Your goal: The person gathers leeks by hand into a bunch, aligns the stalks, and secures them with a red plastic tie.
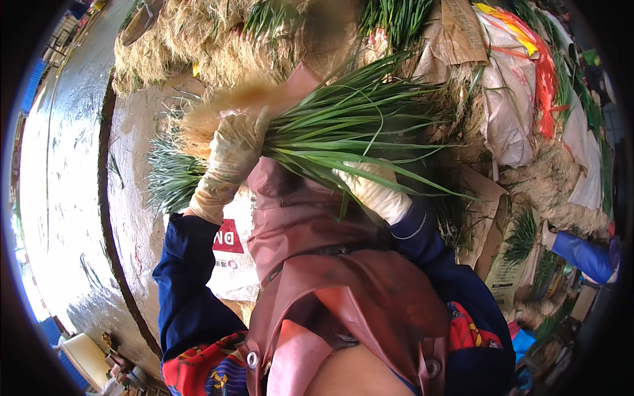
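A thick bundle of green onions (pixel 323 125) lies across the middle of the view, its long leaves fanning to the right. My left hand (pixel 231 155), in a pale, soiled glove, is closed around its base. The tan root end beyond that fist is smeared by motion. Under the leaf tips on the right is my gloved right hand (pixel 378 190). Leaves cross over it and partly hide its fingers, so its grip does not show. Another bunch of green onions (pixel 173 175) lies beside my left wrist. A brown plastic apron (pixel 317 228) covers my lap beneath the bundle.
Heaped onions with straw-like roots (pixel 218 49) line the far side. Pale sacks (pixel 512 99) with red and yellow plastic strips (pixel 545 86) stand at right. Another person's blue sleeve (pixel 581 254) reaches in near a small bunch (pixel 522 236). Wet concrete (pixel 69 178) stretches left.
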### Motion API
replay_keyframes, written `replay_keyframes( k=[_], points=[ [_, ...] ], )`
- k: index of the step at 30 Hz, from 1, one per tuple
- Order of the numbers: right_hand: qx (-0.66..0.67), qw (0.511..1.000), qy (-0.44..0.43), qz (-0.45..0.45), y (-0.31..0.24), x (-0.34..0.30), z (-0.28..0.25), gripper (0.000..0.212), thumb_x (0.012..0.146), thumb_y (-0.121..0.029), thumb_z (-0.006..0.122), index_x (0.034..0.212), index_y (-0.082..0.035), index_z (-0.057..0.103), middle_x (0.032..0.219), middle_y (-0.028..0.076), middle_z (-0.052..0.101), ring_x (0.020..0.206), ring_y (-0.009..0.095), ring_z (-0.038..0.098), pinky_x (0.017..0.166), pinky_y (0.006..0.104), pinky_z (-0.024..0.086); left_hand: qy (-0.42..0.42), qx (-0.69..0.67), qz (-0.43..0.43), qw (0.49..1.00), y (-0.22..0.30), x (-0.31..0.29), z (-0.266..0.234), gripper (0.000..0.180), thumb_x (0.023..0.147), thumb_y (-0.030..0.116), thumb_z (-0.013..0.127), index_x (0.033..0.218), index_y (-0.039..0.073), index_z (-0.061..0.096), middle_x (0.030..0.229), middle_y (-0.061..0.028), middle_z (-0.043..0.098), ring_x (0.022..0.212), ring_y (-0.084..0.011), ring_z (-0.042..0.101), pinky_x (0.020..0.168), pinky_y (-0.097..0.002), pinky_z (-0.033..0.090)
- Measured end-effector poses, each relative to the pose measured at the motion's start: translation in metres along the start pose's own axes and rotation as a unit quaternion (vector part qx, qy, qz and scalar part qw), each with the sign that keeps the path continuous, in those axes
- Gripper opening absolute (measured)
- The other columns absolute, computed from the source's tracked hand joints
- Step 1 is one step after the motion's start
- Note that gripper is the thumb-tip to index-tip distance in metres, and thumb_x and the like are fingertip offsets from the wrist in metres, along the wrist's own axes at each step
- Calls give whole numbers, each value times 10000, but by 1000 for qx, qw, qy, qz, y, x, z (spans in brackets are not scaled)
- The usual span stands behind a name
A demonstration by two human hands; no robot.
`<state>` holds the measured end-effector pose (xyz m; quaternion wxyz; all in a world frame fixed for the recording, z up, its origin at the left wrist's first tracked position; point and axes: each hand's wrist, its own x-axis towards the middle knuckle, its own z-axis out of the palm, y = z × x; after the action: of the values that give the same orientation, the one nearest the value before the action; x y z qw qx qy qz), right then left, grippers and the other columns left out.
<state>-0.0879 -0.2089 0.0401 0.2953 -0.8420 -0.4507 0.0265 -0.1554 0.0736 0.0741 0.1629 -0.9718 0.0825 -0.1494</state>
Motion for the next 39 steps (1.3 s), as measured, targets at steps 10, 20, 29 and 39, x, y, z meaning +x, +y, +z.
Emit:
replay_keyframes(
  k=[10, 20, 29, 39],
  points=[
    [-315, 643, -389, 579, 148, -142, -85, 851, 707, -578, 660, 1362, -121, 364, 1288, 128, 498, 1155, 286, 527, 909, 421, 449, -5, -136, -118, 984, -50, -50, 23, 520, 701, 26, 593, 1204, 133, 513, 958, -98, 591, 862, -302, 565, 770, -394, 451],
    [130, 946, 165, 245, 138, -49, -100, 330, 836, -158, 641, 1156, -98, 587, 1095, 81, 620, 979, 168, 599, 839, 284, 470, -11, -279, -321, 905, -30, -128, 26, 444, 657, 98, 686, 1087, 116, 577, 917, -113, 636, 839, -318, 604, 717, -390, 481],
    [-3, 999, -15, -47, 5, 130, -64, 307, 782, -343, 657, 991, -118, 653, 924, 65, 660, 887, 229, 618, 787, 323, 480, 50, -252, -336, 906, -19, -158, -13, 376, 686, 89, 681, 1051, 90, 590, 864, -142, 635, 784, -349, 597, 686, -414, 469],
    [346, 936, -60, 6, 5, 159, -10, 220, 899, -240, 551, 871, -48, 656, 814, 3, 642, 642, 64, 511, 620, 221, 424, 37, -257, -443, 858, -15, -221, -1, 350, 725, 83, 667, 1065, 73, 584, 896, -153, 637, 819, -317, 618, 715, -371, 489]
  ],
)
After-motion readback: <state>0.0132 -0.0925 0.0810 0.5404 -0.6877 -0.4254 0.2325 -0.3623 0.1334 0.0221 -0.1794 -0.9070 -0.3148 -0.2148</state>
